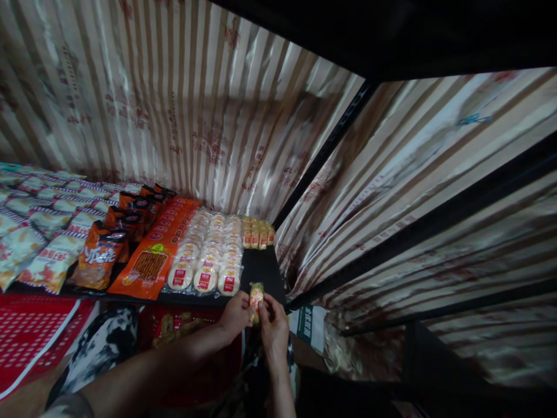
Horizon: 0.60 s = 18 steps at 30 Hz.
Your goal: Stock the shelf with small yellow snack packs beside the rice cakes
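Between my two hands is a small wrapped snack (pixel 256 297), held upright just off the front edge of the black shelf (pixel 261 268). My left hand (pixel 236 313) pinches its left side, and my right hand (pixel 274 325) grips it from the right. At the back right corner of the shelf stand several similar small wrapped snacks (pixel 256 233) in tight rows. Left of them lie rows of round white crackers (pixel 205 278) in clear wrap with red labels. Below my left forearm, more small yellowish packs (pixel 178 326) lie in a red basket (pixel 148 316).
Further left on the shelf are an orange pretzel-stick bag (pixel 150 264), orange snack bags (pixel 98 255) and many white chip bags (pixel 54 261). A second red basket (pixel 35 331) stands below. Black metal posts (pixel 324 154) and striped sheeting (pixel 195 116) bound the back and right.
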Each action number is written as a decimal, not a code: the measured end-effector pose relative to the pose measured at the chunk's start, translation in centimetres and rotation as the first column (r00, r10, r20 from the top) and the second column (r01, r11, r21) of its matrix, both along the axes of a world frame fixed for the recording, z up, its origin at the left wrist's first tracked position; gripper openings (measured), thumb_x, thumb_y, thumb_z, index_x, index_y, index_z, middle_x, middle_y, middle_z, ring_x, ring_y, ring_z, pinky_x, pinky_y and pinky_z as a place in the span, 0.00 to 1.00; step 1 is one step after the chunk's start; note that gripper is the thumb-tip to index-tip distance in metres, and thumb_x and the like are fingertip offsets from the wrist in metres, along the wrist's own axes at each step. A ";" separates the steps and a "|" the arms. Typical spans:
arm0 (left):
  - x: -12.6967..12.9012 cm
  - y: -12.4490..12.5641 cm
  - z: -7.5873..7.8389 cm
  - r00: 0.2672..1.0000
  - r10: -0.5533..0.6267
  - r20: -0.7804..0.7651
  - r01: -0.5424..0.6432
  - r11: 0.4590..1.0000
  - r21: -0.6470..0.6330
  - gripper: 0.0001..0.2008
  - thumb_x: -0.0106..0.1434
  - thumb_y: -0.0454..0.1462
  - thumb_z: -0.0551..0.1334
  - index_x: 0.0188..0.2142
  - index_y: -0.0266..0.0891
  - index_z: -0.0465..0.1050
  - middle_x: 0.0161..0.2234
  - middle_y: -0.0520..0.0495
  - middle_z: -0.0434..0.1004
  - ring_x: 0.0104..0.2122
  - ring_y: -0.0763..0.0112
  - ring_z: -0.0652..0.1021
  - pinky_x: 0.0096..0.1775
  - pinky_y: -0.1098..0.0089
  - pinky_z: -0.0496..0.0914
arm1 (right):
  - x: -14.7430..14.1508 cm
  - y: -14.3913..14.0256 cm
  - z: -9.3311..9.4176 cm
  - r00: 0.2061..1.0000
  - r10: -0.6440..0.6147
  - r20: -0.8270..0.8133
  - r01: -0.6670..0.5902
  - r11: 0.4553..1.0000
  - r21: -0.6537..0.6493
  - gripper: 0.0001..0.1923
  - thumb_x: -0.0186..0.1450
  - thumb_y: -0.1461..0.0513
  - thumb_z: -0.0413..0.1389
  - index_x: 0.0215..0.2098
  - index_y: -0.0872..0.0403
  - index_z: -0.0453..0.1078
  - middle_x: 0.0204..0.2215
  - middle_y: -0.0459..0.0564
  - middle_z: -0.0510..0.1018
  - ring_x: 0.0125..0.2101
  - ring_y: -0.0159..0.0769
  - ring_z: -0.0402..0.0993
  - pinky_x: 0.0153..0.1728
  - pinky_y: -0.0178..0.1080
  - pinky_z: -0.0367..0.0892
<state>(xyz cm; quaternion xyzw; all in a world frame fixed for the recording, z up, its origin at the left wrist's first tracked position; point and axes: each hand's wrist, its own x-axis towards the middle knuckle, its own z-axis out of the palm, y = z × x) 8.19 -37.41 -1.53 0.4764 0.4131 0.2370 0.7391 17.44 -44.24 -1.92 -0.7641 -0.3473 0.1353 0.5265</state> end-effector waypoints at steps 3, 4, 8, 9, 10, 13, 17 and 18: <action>1.0 0.1 0.0 1.000 0.029 0.011 -0.028 0.999 -0.025 0.07 0.53 0.33 0.63 0.30 0.37 0.64 0.26 0.55 0.65 0.27 0.74 0.72 0.25 0.75 0.69 | 0.4 0.0 -0.2 0.991 -0.052 0.123 0.057 0.998 -0.034 0.22 0.59 0.51 0.53 0.44 0.54 0.75 0.41 0.57 0.76 0.38 0.42 0.75 0.39 0.41 0.71; 1.3 0.1 -0.1 0.999 0.035 0.012 -0.035 0.999 -0.039 0.08 0.53 0.33 0.64 0.30 0.38 0.64 0.26 0.55 0.65 0.27 0.73 0.72 0.26 0.75 0.69 | 0.6 0.0 -0.3 0.987 -0.062 0.148 0.069 0.997 -0.046 0.23 0.59 0.51 0.52 0.45 0.55 0.75 0.40 0.58 0.76 0.38 0.42 0.75 0.39 0.42 0.71; 2.5 0.2 -0.2 0.999 0.040 -0.015 -0.041 0.996 -0.077 0.06 0.55 0.32 0.62 0.31 0.38 0.63 0.26 0.55 0.66 0.27 0.72 0.74 0.28 0.72 0.69 | 1.1 0.1 -0.9 0.978 -0.060 0.200 0.081 0.992 -0.101 0.27 0.61 0.50 0.48 0.49 0.57 0.73 0.41 0.59 0.77 0.40 0.44 0.75 0.43 0.43 0.69; 2.7 0.3 -0.2 0.999 0.036 -0.005 -0.036 0.996 -0.085 0.05 0.57 0.32 0.61 0.31 0.39 0.63 0.26 0.54 0.67 0.27 0.72 0.74 0.28 0.72 0.69 | 1.2 0.2 -1.1 0.976 -0.060 0.208 0.085 0.990 -0.112 0.27 0.62 0.50 0.48 0.50 0.57 0.72 0.42 0.59 0.77 0.41 0.45 0.75 0.43 0.43 0.69; 3.0 0.4 -0.1 0.999 0.032 0.012 -0.030 0.996 -0.090 0.04 0.58 0.32 0.59 0.31 0.39 0.63 0.26 0.54 0.68 0.28 0.71 0.75 0.29 0.72 0.69 | 1.3 0.3 -1.3 0.975 -0.062 0.213 0.089 0.989 -0.120 0.27 0.62 0.50 0.47 0.51 0.57 0.72 0.43 0.59 0.77 0.42 0.45 0.74 0.44 0.43 0.68; 3.5 0.7 0.3 0.999 0.031 0.020 -0.029 0.996 -0.087 0.02 0.60 0.32 0.56 0.31 0.39 0.63 0.27 0.53 0.70 0.29 0.72 0.75 0.29 0.74 0.67 | 1.6 0.7 -1.9 0.974 -0.072 0.217 0.102 0.987 -0.128 0.27 0.63 0.50 0.47 0.52 0.57 0.71 0.45 0.59 0.76 0.43 0.44 0.74 0.44 0.43 0.68; 4.3 1.4 0.3 0.997 0.066 -0.039 -0.068 0.996 -0.061 0.05 0.59 0.31 0.56 0.29 0.40 0.62 0.24 0.54 0.67 0.27 0.72 0.73 0.31 0.74 0.65 | 2.2 1.4 -2.6 0.977 -0.064 0.203 0.090 0.988 -0.126 0.28 0.62 0.50 0.49 0.52 0.58 0.69 0.46 0.61 0.76 0.45 0.45 0.74 0.47 0.44 0.68; 4.5 1.6 0.1 0.996 0.076 -0.040 -0.078 0.996 -0.050 0.05 0.59 0.32 0.57 0.28 0.40 0.62 0.24 0.54 0.66 0.28 0.72 0.73 0.31 0.74 0.65 | 2.3 1.6 -2.7 0.978 -0.058 0.201 0.084 0.989 -0.124 0.28 0.61 0.50 0.50 0.52 0.59 0.69 0.47 0.61 0.75 0.45 0.46 0.74 0.48 0.44 0.67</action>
